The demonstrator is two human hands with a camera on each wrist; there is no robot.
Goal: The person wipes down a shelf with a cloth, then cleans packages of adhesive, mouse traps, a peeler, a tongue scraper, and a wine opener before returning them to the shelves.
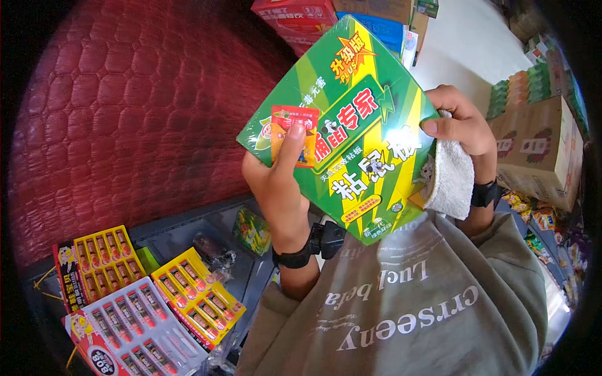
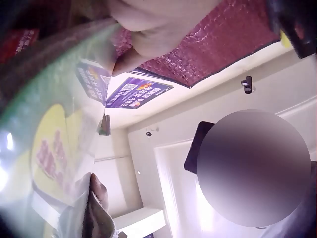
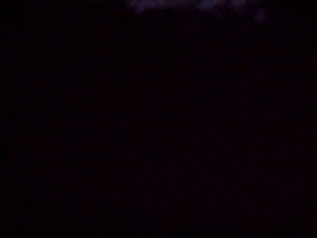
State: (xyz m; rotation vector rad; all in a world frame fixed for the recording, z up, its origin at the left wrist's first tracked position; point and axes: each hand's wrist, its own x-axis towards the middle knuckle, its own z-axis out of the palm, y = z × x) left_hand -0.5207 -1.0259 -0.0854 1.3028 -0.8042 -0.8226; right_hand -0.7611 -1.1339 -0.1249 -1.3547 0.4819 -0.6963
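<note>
A green and yellow package (image 1: 367,135) is held up tilted in front of the chest. The left hand (image 1: 279,185) grips its left corner, the thumb pressing a small red and orange sachet (image 1: 283,135) flat on its face. At its right edge the right hand (image 1: 461,119) pinches it between thumb and fingers. A white cloth (image 1: 453,175) hangs beneath the right hand. In the left wrist view the package (image 2: 29,148) is blurred at the left, with the left hand (image 2: 153,27) at the top. The right wrist view is almost wholly dark.
Trays of small tubes (image 1: 132,323) and yellow packs (image 1: 197,294) lie at the lower left beside a red quilted cover (image 1: 144,125). Red cartons (image 1: 295,22) stand behind the package. On the right are a cardboard box (image 1: 533,150) and colourful snack packets (image 1: 542,219).
</note>
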